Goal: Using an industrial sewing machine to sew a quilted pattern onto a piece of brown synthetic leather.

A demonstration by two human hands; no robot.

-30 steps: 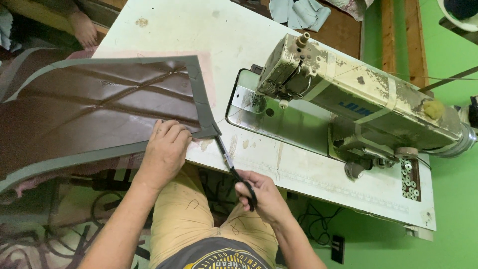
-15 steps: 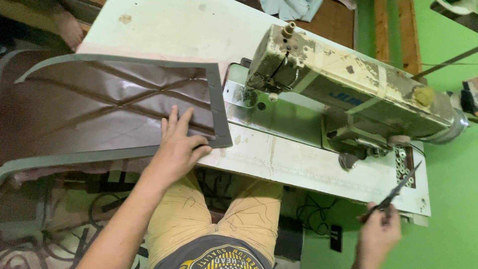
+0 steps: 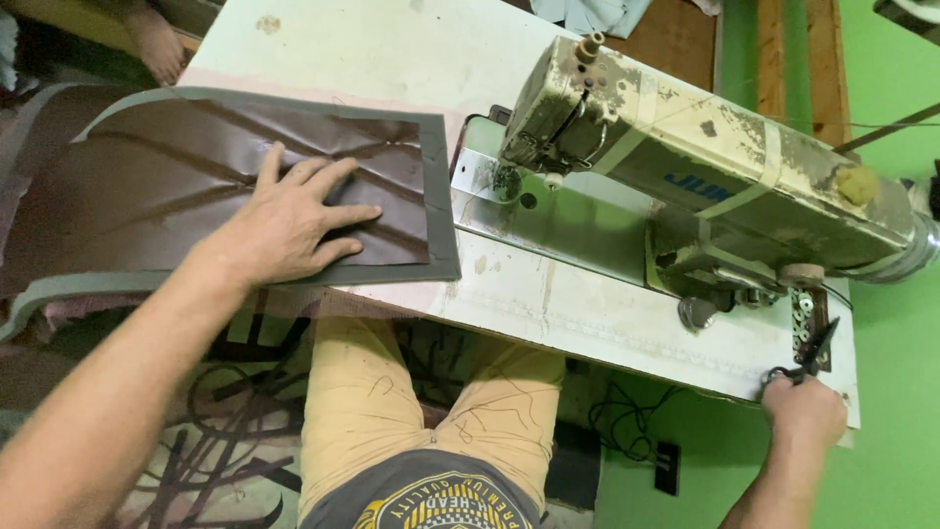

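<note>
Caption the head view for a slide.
Left hand flat on brown panel beside sewing machine; right hand holds scissors.

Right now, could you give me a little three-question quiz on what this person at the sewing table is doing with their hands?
1. True or false: the left hand lies flat on the brown panel.
2. What does the right hand grip? A) scissors B) a spool C) a brush
3. Fill in: the panel's grey border lies just left of the sewing ____.

Key:
1. True; fingers spread on the panel.
2. A, dark scissors at the right end of the white table.
3. Machine.
</note>
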